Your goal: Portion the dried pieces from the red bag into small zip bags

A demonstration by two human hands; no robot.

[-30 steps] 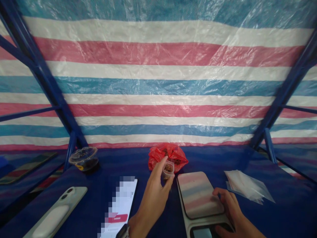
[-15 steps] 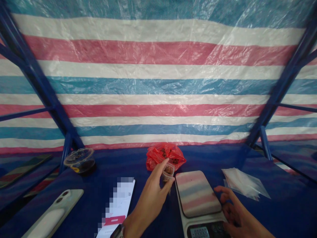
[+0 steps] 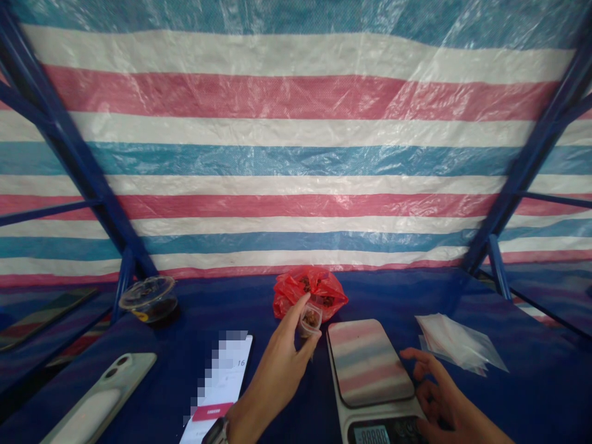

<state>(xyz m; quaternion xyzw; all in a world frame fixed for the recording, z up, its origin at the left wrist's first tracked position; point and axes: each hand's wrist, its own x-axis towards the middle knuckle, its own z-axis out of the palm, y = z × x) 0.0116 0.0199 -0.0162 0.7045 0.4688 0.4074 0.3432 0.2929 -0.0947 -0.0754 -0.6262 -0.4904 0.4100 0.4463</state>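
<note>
Tarpaulin [image 3: 296,154] in white, pink and blue bands hangs behind a table covered in dark blue cloth [image 3: 407,302], with blue metal struts [image 3: 78,160] slanting up on both sides. Along the table's far edge stands a clear domed plastic cup [image 3: 148,299] holding something dark. Nearer, a pale phone [image 3: 99,391] lies face down, and beside it lies a second phone [image 3: 217,385], its bright screen partly pixelated. A kitchen scale [image 3: 370,370] sits right of centre, its glossy platform mirroring the tarpaulin's stripes and its digital display [image 3: 374,435] partly cut off by the frame's bottom edge. Further right lies a loose stack of small clear bags [image 3: 456,342].

The left hand [image 3: 272,370], a watch [image 3: 215,433] on its wrist, sits between the second phone and the scale. Its thumb and fingers pinch a small clear plastic cup [image 3: 311,320] holding brown chunks, which overlaps a crumpled red plastic bag [image 3: 309,293] of similar chunks behind it. The right hand [image 3: 446,398] is spread, its fingers just beside the scale's platform; whether they touch the scale I cannot tell.
</note>
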